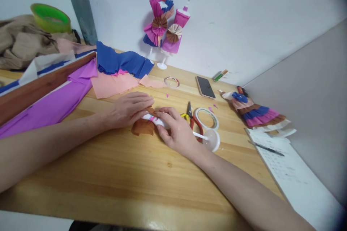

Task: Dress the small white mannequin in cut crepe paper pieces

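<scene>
A small white dress-form stand (162, 121) with pink and blue marks lies on its side on the wooden table, its round white base (211, 140) pointing right. My right hand (177, 130) is closed round the body of the form. Brown crepe paper (143, 127) is wrapped partly about the form, and a flap of it hangs below on the table. My left hand (132, 107) presses the paper's upper edge against the form, with its fingers together. The fingertips of both hands nearly meet, and part of the paper is hidden under them.
Pliers (191, 117) and a tape roll (206, 118) lie right of my hands. Behind are a phone (205, 87), a clear ring of tape (171, 82) and two dressed forms (173, 38). Crepe paper (121, 61) covers the left; a layered dress form (255, 112) and notebook (279, 162) lie right.
</scene>
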`<state>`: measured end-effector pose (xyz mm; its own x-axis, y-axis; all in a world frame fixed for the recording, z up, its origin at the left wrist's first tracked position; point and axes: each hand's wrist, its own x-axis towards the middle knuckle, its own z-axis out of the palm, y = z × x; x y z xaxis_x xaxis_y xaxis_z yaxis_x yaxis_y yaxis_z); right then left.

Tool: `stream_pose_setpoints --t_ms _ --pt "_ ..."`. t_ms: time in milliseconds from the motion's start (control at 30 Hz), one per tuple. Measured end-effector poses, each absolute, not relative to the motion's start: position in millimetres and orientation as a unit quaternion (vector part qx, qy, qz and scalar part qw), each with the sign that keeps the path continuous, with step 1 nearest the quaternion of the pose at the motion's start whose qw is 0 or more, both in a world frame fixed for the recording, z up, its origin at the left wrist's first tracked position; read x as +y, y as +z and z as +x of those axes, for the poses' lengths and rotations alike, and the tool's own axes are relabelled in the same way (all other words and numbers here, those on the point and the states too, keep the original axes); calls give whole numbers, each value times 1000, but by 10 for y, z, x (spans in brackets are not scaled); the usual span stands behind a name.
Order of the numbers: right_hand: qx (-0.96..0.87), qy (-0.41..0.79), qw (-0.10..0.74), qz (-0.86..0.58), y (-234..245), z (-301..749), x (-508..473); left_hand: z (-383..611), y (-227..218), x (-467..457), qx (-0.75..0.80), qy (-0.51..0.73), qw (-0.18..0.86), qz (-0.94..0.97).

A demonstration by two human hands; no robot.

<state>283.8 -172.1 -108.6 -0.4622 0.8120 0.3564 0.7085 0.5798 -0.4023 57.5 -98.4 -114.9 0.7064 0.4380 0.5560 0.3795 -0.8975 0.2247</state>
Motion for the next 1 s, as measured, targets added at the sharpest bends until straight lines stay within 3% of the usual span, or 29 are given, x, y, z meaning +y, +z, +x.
stream_pose_setpoints --t_ms 200,367,600,1000 --pt "-852 82 267 -444 -1088 2835 -1723 610 -1182 -975 147 292 -47 944" --pt "-852 76 265 -445 -1094 2828 -1720 623 -1232 -945 145 271 -40 951" --pt "-853 74 269 -441 -1090 2838 -1703 519 -1145 -946 86 387 3 918" --pt "-867 -8 288 -406 -1165 2857 -1694 554 -1094 -960 89 332 6 939"
